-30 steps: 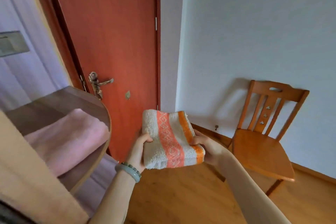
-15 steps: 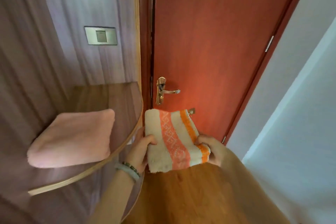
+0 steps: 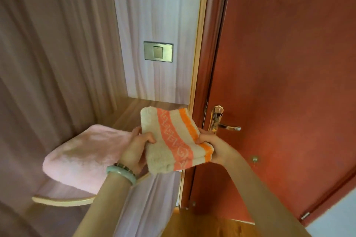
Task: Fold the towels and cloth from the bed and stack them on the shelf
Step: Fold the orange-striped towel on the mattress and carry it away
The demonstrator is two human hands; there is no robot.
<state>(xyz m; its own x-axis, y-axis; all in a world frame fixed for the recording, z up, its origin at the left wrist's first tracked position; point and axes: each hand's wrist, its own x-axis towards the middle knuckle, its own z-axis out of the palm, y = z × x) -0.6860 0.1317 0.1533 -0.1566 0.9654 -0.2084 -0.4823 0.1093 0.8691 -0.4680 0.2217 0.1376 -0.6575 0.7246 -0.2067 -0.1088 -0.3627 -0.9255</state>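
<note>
Head: hands [image 3: 134, 149] [image 3: 216, 147] pinch folded, striped terry towel [image 3: 171, 138]

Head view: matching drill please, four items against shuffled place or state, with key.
1. folded cream towel with orange stripes
2. folded pink towel
3. grey wall switch plate
4. brass door handle

A. on the red door
B. gripped by left hand and right hand
C. lying on the curved wooden shelf
D. on the wall above the shelf

Pairs: 1-B, 2-C, 3-D, 4-A.
</note>
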